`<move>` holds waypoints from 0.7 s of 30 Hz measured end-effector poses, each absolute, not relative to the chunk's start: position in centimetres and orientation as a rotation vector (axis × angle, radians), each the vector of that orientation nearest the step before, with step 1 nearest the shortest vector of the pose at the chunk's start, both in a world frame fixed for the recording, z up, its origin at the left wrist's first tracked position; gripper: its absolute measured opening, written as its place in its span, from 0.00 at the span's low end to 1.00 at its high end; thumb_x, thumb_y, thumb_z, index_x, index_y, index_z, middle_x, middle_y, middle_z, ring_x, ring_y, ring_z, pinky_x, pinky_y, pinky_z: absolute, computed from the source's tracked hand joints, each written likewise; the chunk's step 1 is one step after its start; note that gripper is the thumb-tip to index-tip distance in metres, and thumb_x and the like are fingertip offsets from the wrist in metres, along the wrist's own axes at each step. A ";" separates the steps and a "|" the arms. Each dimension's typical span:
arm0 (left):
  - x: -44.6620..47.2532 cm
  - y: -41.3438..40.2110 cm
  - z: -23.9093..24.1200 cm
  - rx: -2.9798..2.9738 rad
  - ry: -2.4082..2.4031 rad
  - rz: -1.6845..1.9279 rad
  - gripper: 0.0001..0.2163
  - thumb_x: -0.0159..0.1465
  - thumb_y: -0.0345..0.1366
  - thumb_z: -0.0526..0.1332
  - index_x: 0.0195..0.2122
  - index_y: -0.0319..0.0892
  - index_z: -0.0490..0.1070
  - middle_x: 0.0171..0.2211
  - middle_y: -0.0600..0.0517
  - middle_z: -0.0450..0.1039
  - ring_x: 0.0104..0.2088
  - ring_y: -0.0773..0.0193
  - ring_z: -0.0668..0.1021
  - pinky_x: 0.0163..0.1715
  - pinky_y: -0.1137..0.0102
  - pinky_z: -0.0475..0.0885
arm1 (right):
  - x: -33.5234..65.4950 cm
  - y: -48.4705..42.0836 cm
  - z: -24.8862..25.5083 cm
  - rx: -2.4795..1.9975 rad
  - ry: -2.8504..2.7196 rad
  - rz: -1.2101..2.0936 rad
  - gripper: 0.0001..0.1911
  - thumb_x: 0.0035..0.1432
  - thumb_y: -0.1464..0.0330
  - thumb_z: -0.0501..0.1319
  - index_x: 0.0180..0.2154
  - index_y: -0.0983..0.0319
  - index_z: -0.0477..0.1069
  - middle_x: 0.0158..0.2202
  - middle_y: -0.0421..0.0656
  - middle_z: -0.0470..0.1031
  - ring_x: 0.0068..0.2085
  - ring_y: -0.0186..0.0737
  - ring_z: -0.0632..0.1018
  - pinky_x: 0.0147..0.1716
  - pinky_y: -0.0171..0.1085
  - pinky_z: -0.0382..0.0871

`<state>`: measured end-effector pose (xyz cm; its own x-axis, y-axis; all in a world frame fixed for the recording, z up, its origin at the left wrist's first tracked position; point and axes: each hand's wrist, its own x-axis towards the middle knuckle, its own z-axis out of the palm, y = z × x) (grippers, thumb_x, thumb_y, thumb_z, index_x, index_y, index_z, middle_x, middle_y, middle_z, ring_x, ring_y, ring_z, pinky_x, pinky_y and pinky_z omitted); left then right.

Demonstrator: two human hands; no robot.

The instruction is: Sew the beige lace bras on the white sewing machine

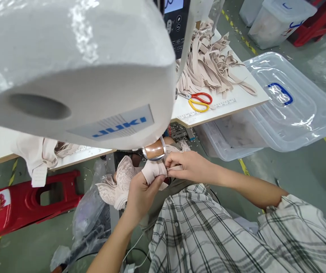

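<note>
A pale beige lace bra (125,176) hangs in front of the sewing machine (117,91), its lace cup to the left of my hands. My left hand (143,187) is closed on the bra's smooth fabric band, thumb on top. Close beside it, my right hand (184,167) pinches a narrow beige strap (175,168) against the same part of the bra. Both hands are just below the machine's clear rounded guard (154,149). The needle area behind the guard is hidden from me.
Scissors (199,101) with red and yellow handles lie near a pile of beige straps (208,62) on the white table (191,113). More bra pieces (39,151) hang over the left table edge. A lidded plastic bin (288,102) stands right, a red stool (52,201) left.
</note>
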<state>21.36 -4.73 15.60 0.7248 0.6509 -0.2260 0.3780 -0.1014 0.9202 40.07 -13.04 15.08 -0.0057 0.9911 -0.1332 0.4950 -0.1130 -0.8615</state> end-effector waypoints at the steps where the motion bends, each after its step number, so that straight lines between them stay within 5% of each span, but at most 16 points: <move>1: 21.4 -4.6 15.6 1.699 0.831 0.274 0.09 0.61 0.40 0.62 0.33 0.40 0.78 0.27 0.51 0.78 0.28 0.62 0.76 0.29 0.71 0.70 | 40.3 -12.8 15.1 -1.646 -1.562 1.082 0.02 0.58 0.69 0.63 0.35 0.60 0.74 0.32 0.37 0.78 0.31 0.34 0.74 0.31 0.33 0.60; 13: 22.0 -4.4 14.4 1.456 0.975 0.311 0.12 0.57 0.44 0.67 0.26 0.39 0.75 0.23 0.53 0.75 0.25 0.66 0.73 0.26 0.73 0.68 | 39.8 -12.5 14.0 -1.487 -0.991 1.531 0.09 0.53 0.63 0.64 0.33 0.62 0.75 0.24 0.36 0.71 0.23 0.31 0.68 0.22 0.31 0.60; 21: 22.5 -5.8 14.4 1.236 1.024 0.530 0.12 0.57 0.43 0.69 0.32 0.39 0.74 0.25 0.54 0.76 0.27 0.66 0.76 0.31 0.72 0.72 | 38.8 -12.6 14.8 -1.594 -1.222 1.060 0.08 0.56 0.65 0.60 0.29 0.63 0.74 0.26 0.39 0.72 0.29 0.33 0.68 0.29 0.33 0.58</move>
